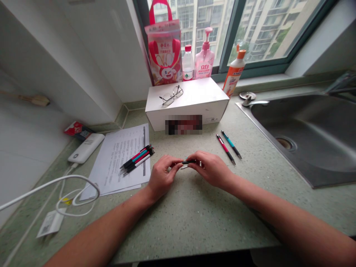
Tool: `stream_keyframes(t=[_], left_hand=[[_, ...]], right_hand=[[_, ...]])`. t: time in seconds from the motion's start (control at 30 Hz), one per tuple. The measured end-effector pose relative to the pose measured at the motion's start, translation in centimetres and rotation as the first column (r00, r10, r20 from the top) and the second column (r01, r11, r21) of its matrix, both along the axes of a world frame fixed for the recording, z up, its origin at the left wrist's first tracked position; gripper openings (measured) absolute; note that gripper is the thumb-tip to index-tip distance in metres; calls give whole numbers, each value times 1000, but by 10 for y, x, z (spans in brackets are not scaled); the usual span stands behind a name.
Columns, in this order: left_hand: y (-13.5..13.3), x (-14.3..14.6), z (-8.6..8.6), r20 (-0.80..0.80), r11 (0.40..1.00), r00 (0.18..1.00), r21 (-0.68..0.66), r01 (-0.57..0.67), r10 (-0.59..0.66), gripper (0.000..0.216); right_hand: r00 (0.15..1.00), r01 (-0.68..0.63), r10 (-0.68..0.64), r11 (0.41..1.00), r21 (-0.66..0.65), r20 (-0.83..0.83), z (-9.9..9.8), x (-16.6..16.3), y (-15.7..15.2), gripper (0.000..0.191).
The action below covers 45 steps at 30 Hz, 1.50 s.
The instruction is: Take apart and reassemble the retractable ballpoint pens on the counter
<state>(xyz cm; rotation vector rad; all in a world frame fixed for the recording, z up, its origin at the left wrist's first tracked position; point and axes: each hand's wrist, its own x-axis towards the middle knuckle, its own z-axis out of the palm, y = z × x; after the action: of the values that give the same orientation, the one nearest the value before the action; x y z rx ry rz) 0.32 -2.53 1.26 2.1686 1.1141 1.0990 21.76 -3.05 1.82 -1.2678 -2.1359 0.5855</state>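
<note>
Over the middle of the counter, my left hand and my right hand meet fingertip to fingertip at a pen. Its black part shows between them; the rest is hidden in my right fingers. Both hands are closed in a pinch, the left at the pen's left end. Just under it a small pale piece shows, too small to make out. A bundle of pens in black, red, teal and white lies on printed sheets to the left. A red pen and a teal pen lie apart, beyond my right hand.
Behind the hands stands a white box with eyeglasses on top. A steel sink is set in at right. At left lie a white power bank and a looped cable. Bottles and a bag line the window.
</note>
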Motion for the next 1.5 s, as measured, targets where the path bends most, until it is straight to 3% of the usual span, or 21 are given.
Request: stream_keyframes(t=[0.3, 0.7, 0.93, 1.13, 1.33, 1.5], left_hand=[[0, 0, 0, 6, 1000, 1000, -17, -2, 2, 10], [0, 1, -1, 23, 999, 1000, -47, 1, 0, 6], [0, 1, 0, 24, 998, 1000, -53, 16, -15, 7], [0, 1, 0, 16, 999, 1000, -40, -3, 3, 7], [4, 0, -3, -177, 995, 979, 12, -96, 97, 6], [6, 2, -7, -356, 995, 929, 25, -97, 100, 7]], right_hand=[[1000, 17, -16, 996, -93, 12, 3, -2, -1, 22], [999, -17, 18, 999, 29, -32, 1, -1, -1, 6], [1000, -20, 21, 997, -68, 14, 0, -2, 0, 19], [999, -30, 30, 999, 22, -17, 1, 0, 0, 12], [988, -117, 117, 993, -11, 100, 4, 2, 0, 9], [952, -178, 178, 984, -23, 251, 3, 1, -4, 18]])
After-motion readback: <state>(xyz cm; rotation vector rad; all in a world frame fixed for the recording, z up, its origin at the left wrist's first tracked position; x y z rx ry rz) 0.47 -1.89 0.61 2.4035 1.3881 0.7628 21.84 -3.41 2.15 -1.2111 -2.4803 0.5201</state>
